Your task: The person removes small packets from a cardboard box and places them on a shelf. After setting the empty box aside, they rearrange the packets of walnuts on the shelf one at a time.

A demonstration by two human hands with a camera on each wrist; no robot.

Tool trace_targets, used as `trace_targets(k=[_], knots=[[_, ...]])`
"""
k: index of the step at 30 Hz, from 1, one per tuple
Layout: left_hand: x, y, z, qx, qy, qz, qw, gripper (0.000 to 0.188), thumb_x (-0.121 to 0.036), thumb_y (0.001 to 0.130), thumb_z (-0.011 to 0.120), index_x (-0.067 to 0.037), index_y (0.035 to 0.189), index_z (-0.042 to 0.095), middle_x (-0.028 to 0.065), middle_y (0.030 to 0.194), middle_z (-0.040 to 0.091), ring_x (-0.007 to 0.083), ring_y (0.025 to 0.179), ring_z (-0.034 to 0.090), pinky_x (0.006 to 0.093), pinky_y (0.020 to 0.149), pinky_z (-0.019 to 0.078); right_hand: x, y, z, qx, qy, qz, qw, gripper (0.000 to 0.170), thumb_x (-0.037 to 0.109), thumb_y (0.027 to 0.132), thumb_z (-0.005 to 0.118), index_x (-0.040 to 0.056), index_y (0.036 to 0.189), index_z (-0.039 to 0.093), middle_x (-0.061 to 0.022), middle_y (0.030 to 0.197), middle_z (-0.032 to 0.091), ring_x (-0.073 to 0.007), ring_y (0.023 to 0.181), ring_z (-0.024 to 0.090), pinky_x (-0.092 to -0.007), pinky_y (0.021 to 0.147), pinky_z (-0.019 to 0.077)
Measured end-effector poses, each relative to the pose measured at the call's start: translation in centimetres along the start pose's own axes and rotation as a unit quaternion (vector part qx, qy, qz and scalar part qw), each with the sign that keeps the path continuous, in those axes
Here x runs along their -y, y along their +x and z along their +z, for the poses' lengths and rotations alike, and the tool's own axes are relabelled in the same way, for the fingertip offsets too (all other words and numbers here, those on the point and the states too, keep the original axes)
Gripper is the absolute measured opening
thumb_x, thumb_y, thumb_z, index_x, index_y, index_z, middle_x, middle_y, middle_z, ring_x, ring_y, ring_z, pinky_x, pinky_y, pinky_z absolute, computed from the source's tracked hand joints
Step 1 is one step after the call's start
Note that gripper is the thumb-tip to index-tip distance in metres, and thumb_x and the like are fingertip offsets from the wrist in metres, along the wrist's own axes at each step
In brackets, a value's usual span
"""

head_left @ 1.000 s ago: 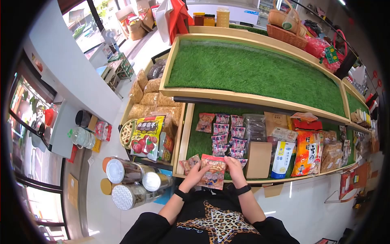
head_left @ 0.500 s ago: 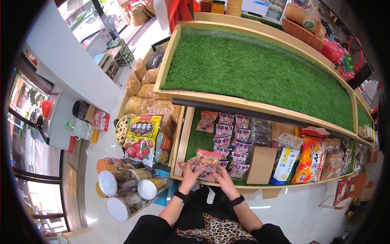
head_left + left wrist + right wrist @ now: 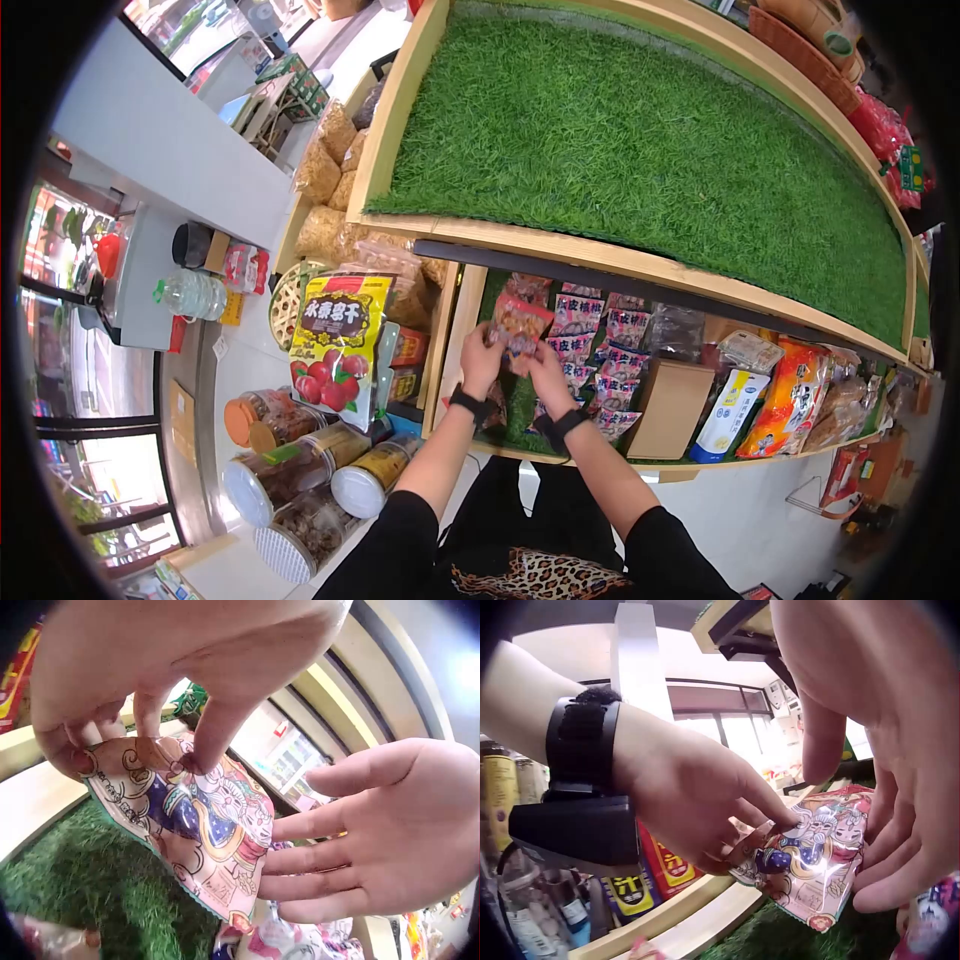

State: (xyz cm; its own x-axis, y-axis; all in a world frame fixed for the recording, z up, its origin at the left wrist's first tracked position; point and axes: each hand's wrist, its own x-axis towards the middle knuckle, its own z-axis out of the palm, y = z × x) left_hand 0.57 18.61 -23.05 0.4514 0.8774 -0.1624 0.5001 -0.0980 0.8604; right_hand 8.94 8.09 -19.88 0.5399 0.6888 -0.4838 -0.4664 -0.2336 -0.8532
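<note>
A pink printed snack packet [image 3: 524,322] is held over the lower green-lined tray, near another reddish packet at the tray's back left. The left hand [image 3: 482,358] pinches its left side; in the left wrist view this hand [image 3: 180,667] has thumb and fingers on the packet [image 3: 202,817]. The right hand [image 3: 550,378] is at the packet's right side; its fingers look extended in the left wrist view, touching the packet's edge. In the right wrist view the right hand [image 3: 885,750] is beside the packet [image 3: 810,855], thumb apart from it.
Two columns of small pink-and-white packets [image 3: 618,362] lie to the right, then a brown box [image 3: 672,408] and larger bags. A yellow bag [image 3: 340,340] and several jars [image 3: 370,475] are at the left. The raised tray's wooden edge [image 3: 620,262] runs above the hands.
Both hands have moved forward and up over the lower tray with the packet, toward the reddish packet at the back left. The head view has shifted closer to the trays.
</note>
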Motion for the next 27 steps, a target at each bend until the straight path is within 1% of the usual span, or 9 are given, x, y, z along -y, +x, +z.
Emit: trace_targets(k=[1, 8, 10, 12, 15, 21, 24, 25, 27], knots=[[-0.2, 1.2, 0.6, 0.003, 0.000, -0.002, 1.000, 0.041, -0.008, 0.073, 0.063, 0.008, 0.109, 0.050, 0.0158, 0.094, 0.060, 0.0190, 0.082, 0.059, 0.0289, 0.071, 0.0468, -2.0, 2.5, -0.6, -0.014, -0.067, -0.064, 0.996, 0.042, 0.004, 0.082, 0.046, -0.0029, 0.122, 0.036, -0.0104, 0.099, 0.055, -0.0145, 0.084, 0.053, -0.0247, 0.071, 0.0425], [2.6, 4.1, 4.0, 0.027, -0.057, -0.098, 0.993, 0.051, -0.016, 0.072, 0.062, -0.001, 0.119, 0.047, 0.0183, 0.103, 0.057, 0.0275, 0.089, 0.059, 0.0349, 0.077, 0.0454, -2.2, 6.5, 0.2, -0.067, -0.174, 0.006, 0.982, 0.056, 0.013, 0.078, 0.051, -0.0042, 0.127, 0.030, -0.0185, 0.116, 0.048, -0.0229, 0.105, 0.049, -0.0309, 0.088, 0.0395], [5.5, 3.9, 5.8, 0.011, -0.113, -0.081, 0.990, 0.057, 0.003, 0.074, 0.054, 0.007, 0.126, 0.033, 0.0156, 0.098, 0.058, 0.0187, 0.083, 0.057, 0.0278, 0.073, 0.0472, -1.4, 6.1, 0.9, -0.073, -0.205, 0.001, 0.976, 0.060, 0.016, 0.077, 0.052, -0.0052, 0.128, 0.028, -0.0217, 0.121, 0.044, -0.0273, 0.110, 0.047, -0.0332, 0.091, 0.0377], [4.9, 3.2, 6.0, 0.012, -0.153, -0.067, 0.986, 0.059, 0.005, 0.073, 0.052, 0.007, 0.128, 0.030, 0.0159, 0.099, 0.058, 0.0189, 0.083, 0.057, 0.0278, 0.072, 0.0471, -0.6, 5.7, 1.4, -0.051, -0.303, -0.001, 0.952, 0.073, 0.026, 0.079, 0.050, -0.0087, 0.133, 0.013, -0.0307, 0.136, 0.019, -0.0380, 0.126, 0.025, -0.0357, 0.102, 0.0256], [4.1, 3.0, 5.3, 0.042, -0.192, -0.074, 0.978, 0.056, 0.000, 0.072, 0.053, 0.005, 0.125, 0.035, 0.0188, 0.101, 0.057, 0.0237, 0.086, 0.057, 0.0311, 0.074, 0.0462, 0.6, 4.7, 1.7, -0.050, -0.314, 0.015, 0.948, 0.069, 0.027, 0.081, 0.048, -0.0085, 0.132, 0.018, -0.0310, 0.137, 0.015, -0.0391, 0.128, 0.020, -0.0361, 0.103, 0.0231], [4.9, 2.5, 4.7, 0.065, -0.062, -0.041, 0.995, 0.050, -0.005, 0.071, 0.053, 0.002, 0.120, 0.045, 0.0224, 0.101, 0.056, 0.0327, 0.091, 0.055, 0.0360, 0.081, 0.0432, -0.8, 3.6, 1.3, -0.076, -0.344, -0.103, 0.930, 0.047, 0.019, 0.080, 0.049, -0.0022, 0.121, 0.043, -0.0267, 0.122, 0.042, -0.0367, 0.115, 0.041, -0.0364, 0.093, 0.0351], [3.9, 1.3, 2.8, 0.015, -0.046, -0.028, 0.998, 0.048, -0.002, 0.073, 0.050, 0.004, 0.120, 0.045, 0.0211, 0.102, 0.055, 0.0300, 0.093, 0.054, 0.0342, 0.082, 0.0424, -0.8, 1.3, 0.6, 0.006, -0.243, -0.033, 0.969, 0.039, 0.020, 0.082, 0.048, 0.0000, 0.116, 0.048, -0.0221, 0.115, 0.048, -0.0328, 0.106, 0.049, -0.0361, 0.089, 0.0390], [2.9, 0.9, 1.5, -0.014, -0.043, -0.039, 0.998, 0.046, 0.000, 0.074, 0.048, 0.006, 0.120, 0.043, 0.0197, 0.105, 0.055, 0.0265, 0.094, 0.054, 0.0318, 0.082, 0.0422, -1.5, 0.3, 0.7, -0.014, -0.254, -0.054, 0.966, 0.028, 0.016, 0.083, 0.049, 0.0024, 0.107, 0.053, -0.0174, 0.100, 0.055, -0.0295, 0.091, 0.054, -0.0349, 0.082, 0.0417], [3.0, -1.1, -0.7, -0.036, -0.104, -0.071, 0.991, 0.041, -0.003, 0.079, 0.044, 0.005, 0.119, 0.044, 0.0182, 0.108, 0.054, 0.0246, 0.102, 0.051, 0.0302, 0.088, 0.0384, -2.9, -1.6, 0.7, -0.001, -0.290, -0.027, 0.957, 0.028, 0.018, 0.083, 0.049, 0.0020, 0.106, 0.053, -0.0188, 0.099, 0.055, -0.0313, 0.093, 0.054, -0.0363, 0.082, 0.0416]])
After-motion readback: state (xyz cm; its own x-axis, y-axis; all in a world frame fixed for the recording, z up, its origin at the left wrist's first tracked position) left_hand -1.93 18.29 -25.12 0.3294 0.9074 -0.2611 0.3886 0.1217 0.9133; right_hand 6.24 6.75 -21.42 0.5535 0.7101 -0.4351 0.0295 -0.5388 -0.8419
